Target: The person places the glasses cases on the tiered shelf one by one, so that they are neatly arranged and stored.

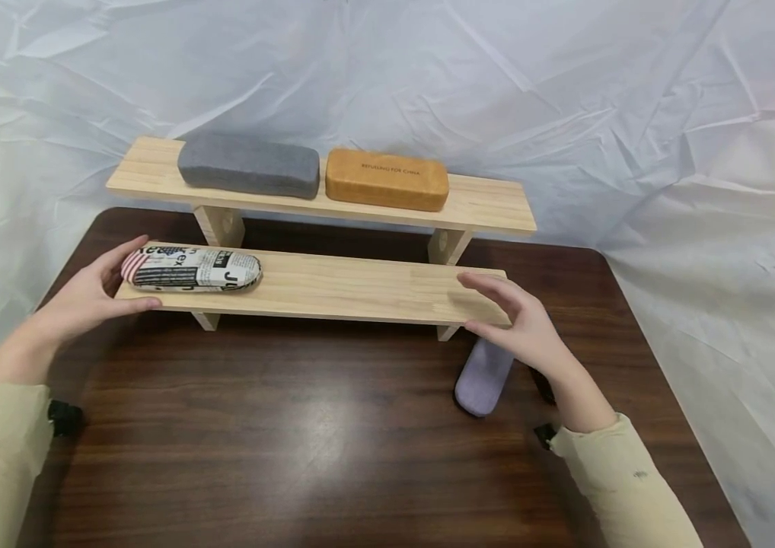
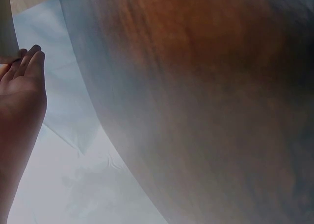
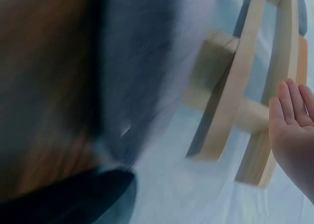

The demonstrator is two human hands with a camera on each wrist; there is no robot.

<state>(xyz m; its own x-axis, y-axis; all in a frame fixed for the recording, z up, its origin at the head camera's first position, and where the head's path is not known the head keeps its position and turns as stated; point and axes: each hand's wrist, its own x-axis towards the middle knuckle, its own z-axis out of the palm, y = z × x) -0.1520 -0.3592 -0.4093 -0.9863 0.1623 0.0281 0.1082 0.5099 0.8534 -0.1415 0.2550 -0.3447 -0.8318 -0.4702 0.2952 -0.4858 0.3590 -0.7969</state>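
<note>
On the lower tier of a smooth pale-wood shelf (image 1: 353, 289): one rounded, newsprint-patterned case (image 1: 196, 269), left end. Left hand (image 1: 89, 295) and right hand (image 1: 521, 318): thumb and fingers spread wide about that tier's ends. Below: oblong lavender case (image 1: 486, 380), dark wood-grain worktop (image 1: 319, 449).

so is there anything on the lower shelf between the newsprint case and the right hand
Nothing visible: only bare wood of the lower shelf lies between the newsprint case and the right hand. The gray case and orange case sit on the upper shelf.
</note>
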